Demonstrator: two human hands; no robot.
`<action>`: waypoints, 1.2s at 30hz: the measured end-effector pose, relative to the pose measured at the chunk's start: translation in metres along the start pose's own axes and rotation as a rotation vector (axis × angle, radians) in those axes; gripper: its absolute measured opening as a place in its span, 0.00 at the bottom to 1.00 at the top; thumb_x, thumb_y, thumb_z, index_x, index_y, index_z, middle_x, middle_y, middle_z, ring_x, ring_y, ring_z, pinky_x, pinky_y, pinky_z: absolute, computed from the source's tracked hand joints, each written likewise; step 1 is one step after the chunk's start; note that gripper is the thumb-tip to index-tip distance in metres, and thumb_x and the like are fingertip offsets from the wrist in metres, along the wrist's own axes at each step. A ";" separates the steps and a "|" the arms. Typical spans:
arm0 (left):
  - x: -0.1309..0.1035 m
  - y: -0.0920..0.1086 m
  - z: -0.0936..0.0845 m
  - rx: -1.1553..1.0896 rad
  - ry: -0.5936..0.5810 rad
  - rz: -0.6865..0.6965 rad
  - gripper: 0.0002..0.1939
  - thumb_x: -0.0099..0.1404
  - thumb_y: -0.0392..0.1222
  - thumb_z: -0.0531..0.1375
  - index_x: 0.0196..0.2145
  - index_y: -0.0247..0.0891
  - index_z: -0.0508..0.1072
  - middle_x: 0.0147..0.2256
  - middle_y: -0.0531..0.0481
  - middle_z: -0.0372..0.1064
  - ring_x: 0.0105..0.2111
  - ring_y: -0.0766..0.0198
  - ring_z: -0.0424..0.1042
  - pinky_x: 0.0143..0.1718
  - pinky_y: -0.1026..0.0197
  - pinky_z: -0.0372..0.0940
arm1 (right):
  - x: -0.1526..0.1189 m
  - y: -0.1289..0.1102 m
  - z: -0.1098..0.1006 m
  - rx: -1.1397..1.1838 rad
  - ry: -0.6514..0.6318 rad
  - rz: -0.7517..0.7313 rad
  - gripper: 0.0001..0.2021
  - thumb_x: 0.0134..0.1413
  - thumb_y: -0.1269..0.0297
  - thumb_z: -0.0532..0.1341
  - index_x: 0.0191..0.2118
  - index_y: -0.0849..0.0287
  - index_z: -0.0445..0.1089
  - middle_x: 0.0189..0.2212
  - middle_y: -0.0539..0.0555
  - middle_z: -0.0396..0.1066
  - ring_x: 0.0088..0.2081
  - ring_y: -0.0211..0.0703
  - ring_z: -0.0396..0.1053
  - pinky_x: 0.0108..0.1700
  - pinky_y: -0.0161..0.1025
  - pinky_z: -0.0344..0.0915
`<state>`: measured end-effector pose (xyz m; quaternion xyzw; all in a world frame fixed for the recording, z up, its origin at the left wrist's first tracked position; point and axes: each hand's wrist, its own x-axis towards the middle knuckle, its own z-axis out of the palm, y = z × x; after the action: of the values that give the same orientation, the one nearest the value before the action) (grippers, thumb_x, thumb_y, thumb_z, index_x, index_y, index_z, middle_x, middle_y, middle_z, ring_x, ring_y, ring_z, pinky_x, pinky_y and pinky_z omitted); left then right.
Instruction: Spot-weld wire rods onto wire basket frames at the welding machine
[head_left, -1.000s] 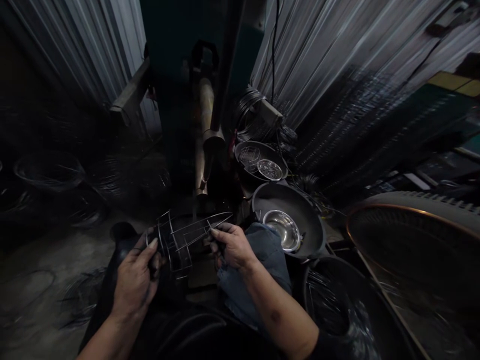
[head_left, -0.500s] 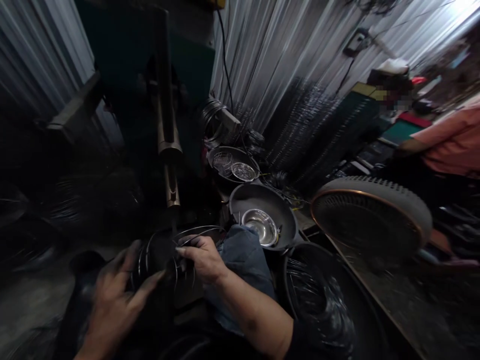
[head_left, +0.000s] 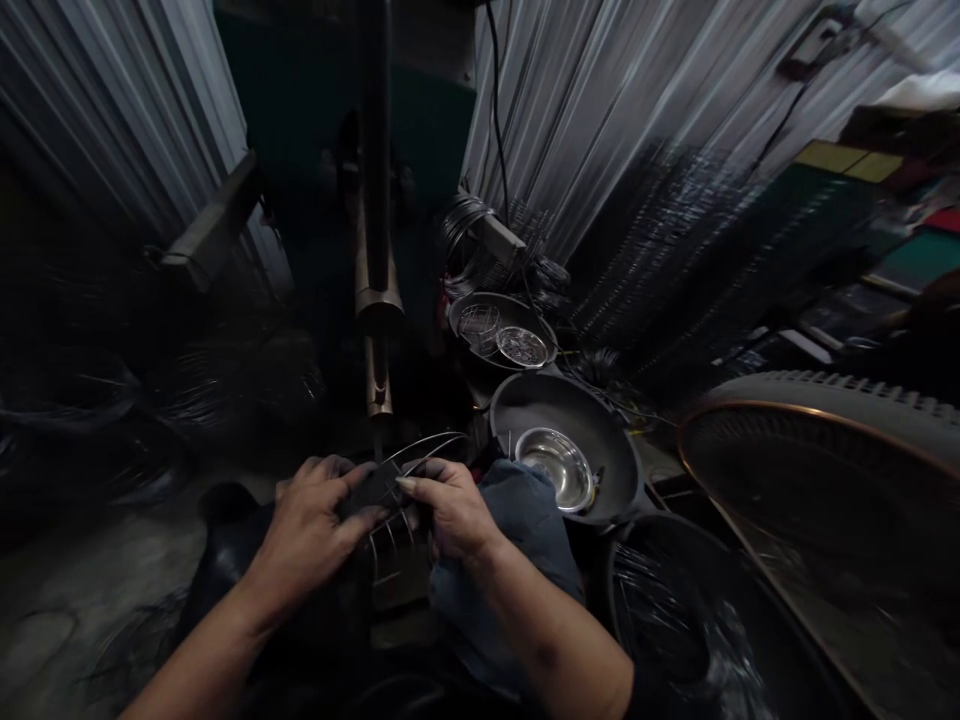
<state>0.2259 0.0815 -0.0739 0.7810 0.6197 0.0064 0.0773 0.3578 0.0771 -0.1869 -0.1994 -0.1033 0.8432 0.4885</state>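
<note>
In the head view, my right hand [head_left: 450,505] pinches a thin metal wire frame [head_left: 431,438] between thumb and fingers. The frame has a curved outer wire, and several short bent wires hang below it. My left hand [head_left: 319,510] is closed at the frame's left side, with thumb and fingers around a dark part; its exact shape is hard to make out. Directly above the hands, a vertical machine rod with a copper-coloured tip [head_left: 379,395] points down at the frame. Grey-blue cloth [head_left: 517,530] lies under my right forearm.
A dark pan [head_left: 619,440] holding a shiny metal bowl [head_left: 559,470] stands to the right. Behind it, another pan [head_left: 457,315] holds wire pieces and a small dish. Bundled wires fill a large container [head_left: 622,610] at lower right. A round fan [head_left: 810,470] stands farther right.
My left hand has gone from spread fingers on the left to closing on the frame beside my right hand. The view has turned left, so the surroundings appear shifted right.
</note>
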 end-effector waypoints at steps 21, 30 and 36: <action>0.026 0.016 -0.008 0.676 0.288 0.398 0.17 0.56 0.32 0.59 0.44 0.28 0.75 0.36 0.44 0.67 0.39 0.53 0.61 0.36 0.49 0.56 | 0.030 0.005 0.017 0.068 0.090 -0.035 0.37 0.23 0.52 0.70 0.39 0.76 0.61 0.29 0.55 0.62 0.24 0.30 0.60 0.24 0.26 0.58; 0.031 0.018 -0.011 0.655 0.311 0.486 0.17 0.56 0.30 0.57 0.44 0.24 0.74 0.36 0.42 0.67 0.40 0.51 0.61 0.38 0.47 0.57 | 0.041 0.006 0.008 0.073 0.075 -0.065 0.36 0.24 0.54 0.71 0.39 0.75 0.61 0.28 0.55 0.62 0.24 0.30 0.60 0.25 0.26 0.59; 0.036 0.017 -0.015 0.645 0.306 0.490 0.16 0.56 0.30 0.58 0.43 0.24 0.74 0.35 0.42 0.65 0.39 0.52 0.60 0.38 0.47 0.56 | 0.051 0.002 0.009 0.029 0.077 -0.082 0.36 0.24 0.54 0.70 0.39 0.75 0.61 0.26 0.53 0.61 0.21 0.28 0.57 0.23 0.25 0.55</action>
<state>0.2496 0.1147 -0.0596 0.8793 0.3907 -0.0535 -0.2673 0.3299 0.1205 -0.1915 -0.2201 -0.0801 0.8155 0.5292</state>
